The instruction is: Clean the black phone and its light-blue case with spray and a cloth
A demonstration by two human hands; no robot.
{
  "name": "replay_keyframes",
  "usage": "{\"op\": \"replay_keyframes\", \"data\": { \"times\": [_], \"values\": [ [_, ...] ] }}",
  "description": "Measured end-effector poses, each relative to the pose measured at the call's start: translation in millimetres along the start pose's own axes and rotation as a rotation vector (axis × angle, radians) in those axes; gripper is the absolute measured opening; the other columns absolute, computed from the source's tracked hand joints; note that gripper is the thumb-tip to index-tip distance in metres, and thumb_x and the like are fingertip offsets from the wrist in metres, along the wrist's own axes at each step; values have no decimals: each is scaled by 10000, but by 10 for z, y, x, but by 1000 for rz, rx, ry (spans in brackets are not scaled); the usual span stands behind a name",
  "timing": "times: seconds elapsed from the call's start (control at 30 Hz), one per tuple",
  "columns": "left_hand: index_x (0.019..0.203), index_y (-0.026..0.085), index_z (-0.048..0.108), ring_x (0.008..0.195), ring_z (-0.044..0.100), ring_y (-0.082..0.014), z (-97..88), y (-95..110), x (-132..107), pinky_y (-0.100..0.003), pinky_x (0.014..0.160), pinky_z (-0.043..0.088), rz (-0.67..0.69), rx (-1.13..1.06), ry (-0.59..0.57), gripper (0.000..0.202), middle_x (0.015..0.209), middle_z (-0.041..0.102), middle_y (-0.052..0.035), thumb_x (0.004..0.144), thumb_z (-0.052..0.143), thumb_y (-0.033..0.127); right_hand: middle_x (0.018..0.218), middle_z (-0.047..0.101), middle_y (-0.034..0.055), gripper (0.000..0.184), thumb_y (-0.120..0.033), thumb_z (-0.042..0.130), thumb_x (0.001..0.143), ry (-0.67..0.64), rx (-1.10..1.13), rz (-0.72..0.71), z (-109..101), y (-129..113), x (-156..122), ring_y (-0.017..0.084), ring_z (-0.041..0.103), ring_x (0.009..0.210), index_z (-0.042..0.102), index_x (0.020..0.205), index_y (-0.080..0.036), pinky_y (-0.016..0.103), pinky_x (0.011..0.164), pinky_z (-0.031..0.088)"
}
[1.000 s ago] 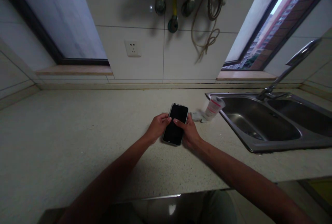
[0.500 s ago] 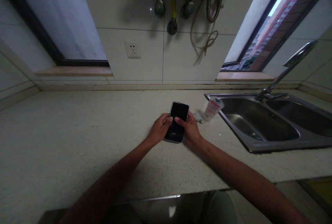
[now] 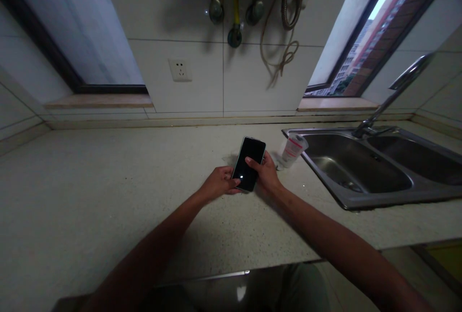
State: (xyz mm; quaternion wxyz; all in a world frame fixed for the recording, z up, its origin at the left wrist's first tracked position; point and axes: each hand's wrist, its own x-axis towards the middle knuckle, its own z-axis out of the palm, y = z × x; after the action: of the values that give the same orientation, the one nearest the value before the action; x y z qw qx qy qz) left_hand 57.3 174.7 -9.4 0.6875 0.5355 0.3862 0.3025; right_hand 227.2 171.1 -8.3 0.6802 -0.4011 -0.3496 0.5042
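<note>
A black smartphone (image 3: pixel 249 163) with a dark, glossy screen is held a little above the speckled stone countertop (image 3: pixel 108 191), tilted to the right. My right hand (image 3: pixel 265 174) grips its right edge, with the thumb lying across the screen. My left hand (image 3: pixel 218 184) holds the lower left edge, with the thumb tip at the phone's bottom corner. Both forearms reach in from the bottom of the view.
A steel double sink (image 3: pixel 355 170) with a tall curved faucet (image 3: pixel 393 95) lies to the right. Near its rim stands a white-and-red plastic cup (image 3: pixel 293 150) beside a crumpled white cloth (image 3: pixel 278 162). Behind rise a tiled wall, a socket (image 3: pixel 179 70) and hoses.
The phone has turned slightly clockwise and risen a little in view. My left hand has slid down toward its lower corner, and the whole scene has shifted slightly left.
</note>
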Motion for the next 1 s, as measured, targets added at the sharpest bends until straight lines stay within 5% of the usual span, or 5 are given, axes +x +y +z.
{"op": "replay_keyframes", "data": {
  "times": [0.1, 0.23, 0.47, 0.8, 1.0],
  "values": [
    [939, 118, 623, 729, 702, -191, 16, 88, -13, -347, 697, 583, 53, 57, 32, 516, 835, 693, -79, 651, 838, 489, 881, 682, -19, 510, -280, 899, 587, -19, 6, 26, -10, -24, 10, 159, 635, 768, 595, 995, -236, 320, 720, 538],
    [993, 148, 641, 682, 633, -148, -36, 235, -18, -242, 539, 498, 239, 160, 265, 521, 834, 667, -54, 725, 726, 586, 880, 700, -6, 521, -261, 906, 566, -127, -2, 103, 20, -33, -49, 168, 643, 749, 610, 994, -231, 329, 710, 533],
    [806, 158, 652, 566, 543, -119, -147, 304, 20, -234, 501, 446, 345, 155, 418, 447, 679, 614, -5, 699, 704, 588, 879, 721, 1, 592, -234, 906, 534, -332, -47, 309, 133, 1, -293, 169, 652, 732, 635, 1060, -223, 330, 714, 522],
    [741, 163, 636, 570, 514, -115, -183, 256, 39, -227, 520, 406, 392, 230, 426, 428, 636, 578, 8, 733, 687, 589, 860, 725, -11, 594, -218, 905, 518, -320, -38, 365, 154, -6, -336, 164, 650, 729, 655, 1057, -230, 325, 737, 508],
    [1138, 181, 542, 731, 626, -170, -121, 189, 55, -267, 597, 477, 275, 225, 369, 645, 912, 633, -58, 741, 658, 676, 865, 739, 7, 570, -216, 914, 532, -189, 45, 362, 144, 48, -303, 183, 682, 749, 639, 1032, -208, 344, 764, 541]
  ]
}}
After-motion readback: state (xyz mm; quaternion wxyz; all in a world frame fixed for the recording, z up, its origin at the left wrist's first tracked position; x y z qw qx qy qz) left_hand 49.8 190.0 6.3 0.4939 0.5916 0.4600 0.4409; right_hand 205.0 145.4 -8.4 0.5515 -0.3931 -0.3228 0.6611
